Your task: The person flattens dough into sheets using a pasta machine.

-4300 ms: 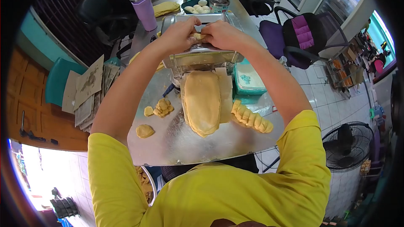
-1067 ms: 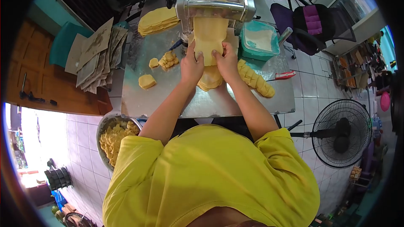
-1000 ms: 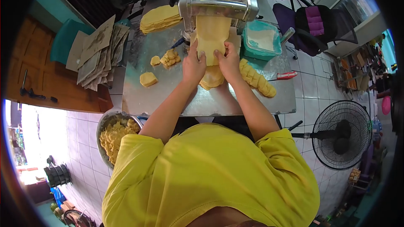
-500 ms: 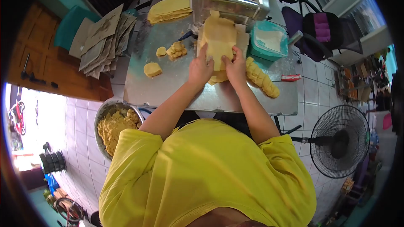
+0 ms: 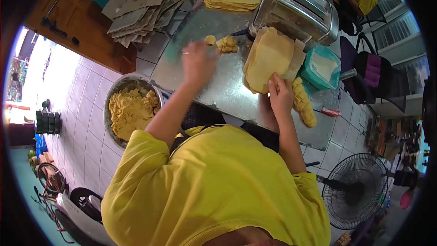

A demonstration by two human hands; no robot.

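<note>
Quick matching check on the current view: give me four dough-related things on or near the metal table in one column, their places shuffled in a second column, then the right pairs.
Things:
1. rolled dough sheets
2. small dough pieces
3. crumbled dough
4. sliced dough log

Places:
A. in the metal bowl below the table edge
B. beside the blurred left hand
C. under the right hand, in front of the roller machine
D. right of the right hand, near the teal tub

Pairs: 1-C, 2-B, 3-A, 4-D
</note>
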